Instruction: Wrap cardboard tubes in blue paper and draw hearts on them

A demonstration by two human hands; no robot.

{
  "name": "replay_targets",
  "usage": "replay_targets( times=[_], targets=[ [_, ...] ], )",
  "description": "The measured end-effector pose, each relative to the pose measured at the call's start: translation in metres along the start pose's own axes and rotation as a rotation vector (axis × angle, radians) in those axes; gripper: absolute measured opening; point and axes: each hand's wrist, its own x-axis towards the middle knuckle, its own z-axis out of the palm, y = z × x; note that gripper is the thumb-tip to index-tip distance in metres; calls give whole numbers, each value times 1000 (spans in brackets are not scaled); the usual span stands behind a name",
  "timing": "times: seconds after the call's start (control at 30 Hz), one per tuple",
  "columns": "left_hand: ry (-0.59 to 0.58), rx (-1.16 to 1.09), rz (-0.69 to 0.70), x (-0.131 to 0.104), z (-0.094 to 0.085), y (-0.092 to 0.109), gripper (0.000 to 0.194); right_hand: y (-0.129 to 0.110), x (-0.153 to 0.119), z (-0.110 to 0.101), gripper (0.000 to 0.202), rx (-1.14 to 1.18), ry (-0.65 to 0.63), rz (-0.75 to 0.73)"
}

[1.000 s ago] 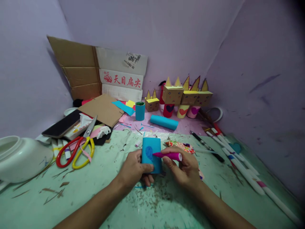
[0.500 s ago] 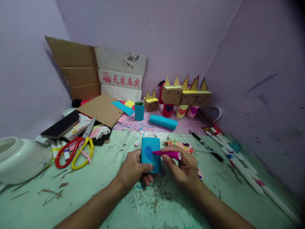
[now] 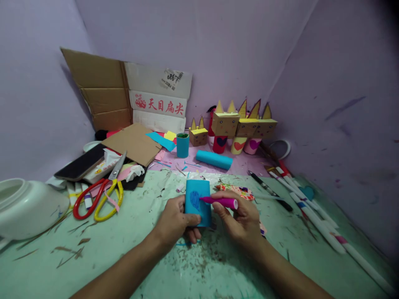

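Observation:
Upright in my left hand (image 3: 174, 218) is a blue paper tube (image 3: 203, 214), its thumb across the lower front and fingers behind. A dark blue heart (image 3: 195, 200), partly coloured in, shows on its face. My right hand (image 3: 245, 216) pinches a magenta marker (image 3: 224, 202), whose tip rests at the heart's right edge. Just behind that hand lies a flower-patterned piece (image 3: 237, 191), partly hidden by it. Farther back are a standing blue tube (image 3: 182, 146) with green inside and another blue tube (image 3: 214, 160) on its side.
Cardboard figures (image 3: 225, 123) with pointed ears stand by the wall on heart-marked tubes. Red-and-yellow scissors (image 3: 114, 176), a phone (image 3: 81, 162) and a white pot (image 3: 34, 207) are at left. Several white markers (image 3: 314, 220) and a black pen (image 3: 269, 190) lie at right. Folded cardboard (image 3: 158, 99) leans behind.
Almost nothing differs. The whole view has shifted very slightly, and both hands keep their hold on the tube and the marker, its tip still at the heart.

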Motion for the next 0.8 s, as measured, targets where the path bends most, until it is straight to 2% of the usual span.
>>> replay_targets(
  times=[0.23, 0.4, 0.6, 0.8],
  targets=[
    [6, -2, 2, 1, 0, -2, 30, 1, 0, 1, 17, -3, 35, 23],
    [13, -1, 4, 0, 0, -2, 31, 0, 0, -1, 17, 15, -6, -1],
    [19, 7, -5, -1, 0, -1, 31, 4, 1, -1, 15, -12, 62, 34],
    [14, -9, 6, 0, 0, -3, 34, 0, 2, -1, 16, 9, -2, -12]
  ],
)
